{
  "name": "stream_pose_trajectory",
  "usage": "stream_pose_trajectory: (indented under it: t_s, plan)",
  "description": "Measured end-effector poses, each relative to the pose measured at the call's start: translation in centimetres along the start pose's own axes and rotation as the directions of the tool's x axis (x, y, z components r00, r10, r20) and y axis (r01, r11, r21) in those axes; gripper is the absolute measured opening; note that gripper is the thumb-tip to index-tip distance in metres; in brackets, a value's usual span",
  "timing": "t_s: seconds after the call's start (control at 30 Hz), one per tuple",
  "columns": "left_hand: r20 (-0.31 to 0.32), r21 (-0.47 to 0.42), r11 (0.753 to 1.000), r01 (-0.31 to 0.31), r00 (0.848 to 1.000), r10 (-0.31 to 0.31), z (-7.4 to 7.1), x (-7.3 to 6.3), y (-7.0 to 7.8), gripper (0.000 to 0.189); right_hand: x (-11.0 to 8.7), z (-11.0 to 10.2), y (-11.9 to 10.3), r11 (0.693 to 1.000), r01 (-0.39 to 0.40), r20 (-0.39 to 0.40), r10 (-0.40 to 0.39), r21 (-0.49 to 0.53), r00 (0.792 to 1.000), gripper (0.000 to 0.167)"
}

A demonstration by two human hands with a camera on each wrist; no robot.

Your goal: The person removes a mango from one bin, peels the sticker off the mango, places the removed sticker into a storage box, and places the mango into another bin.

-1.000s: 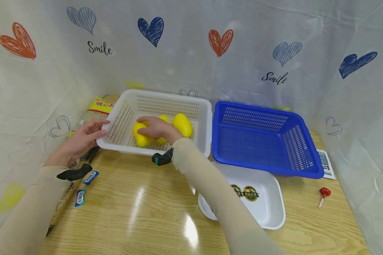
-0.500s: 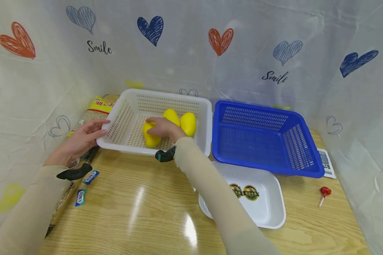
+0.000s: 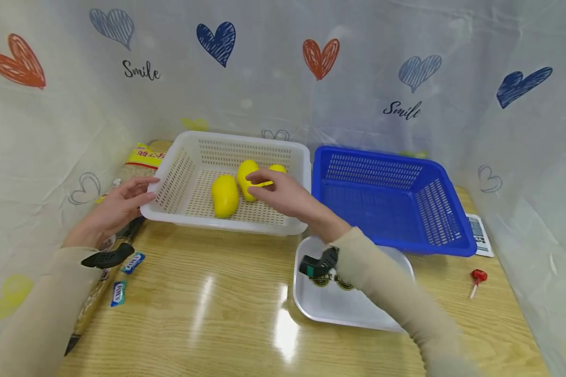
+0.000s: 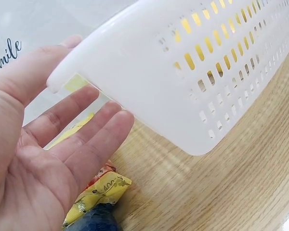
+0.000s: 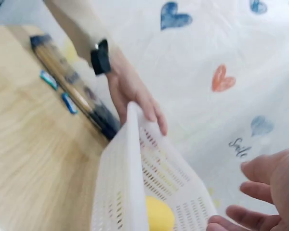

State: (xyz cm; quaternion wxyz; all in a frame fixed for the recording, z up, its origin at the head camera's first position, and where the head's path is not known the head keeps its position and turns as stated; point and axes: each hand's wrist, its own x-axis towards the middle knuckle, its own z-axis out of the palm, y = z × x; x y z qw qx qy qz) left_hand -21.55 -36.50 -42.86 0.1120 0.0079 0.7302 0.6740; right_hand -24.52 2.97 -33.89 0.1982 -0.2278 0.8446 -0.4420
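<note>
A white plastic basket stands at the back left of the table with three yellow mangoes inside. The left mango lies apart from my hands; the middle mango is beside it. My right hand hovers over the basket's right half with spread fingers, holds nothing, and covers most of the right mango. My left hand holds the basket's left rim, thumb over the edge and fingers against the outer wall.
A blue basket stands right of the white one, behind a white tray. A lollipop and a white card lie at right. Small blue wrappers, a long pack and a yellow bag lie at left.
My right hand has let go of the left mango and moved to the right, over the right mango. My left hand stays on the basket rim.
</note>
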Motion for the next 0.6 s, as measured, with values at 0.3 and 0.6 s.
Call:
stream_pose_trajectory:
  t_s: [0.3, 0.6]
  plan:
    - [0.043, -0.057, 0.998, -0.029, 0.999, 0.032, -0.2, -0.4, -0.2, 0.041, -11.0, -3.2, 4.7, 0.978, -0.009, -0.112, 0.033, 0.206, 0.993, 0.045]
    - [0.021, 0.004, 1.0, -0.01, 1.0, 0.01, -0.5, -0.6, -0.7, 0.044, -17.8, -4.0, 9.6, 0.939, 0.066, -0.234, 0.016, 0.338, 0.972, 0.043]
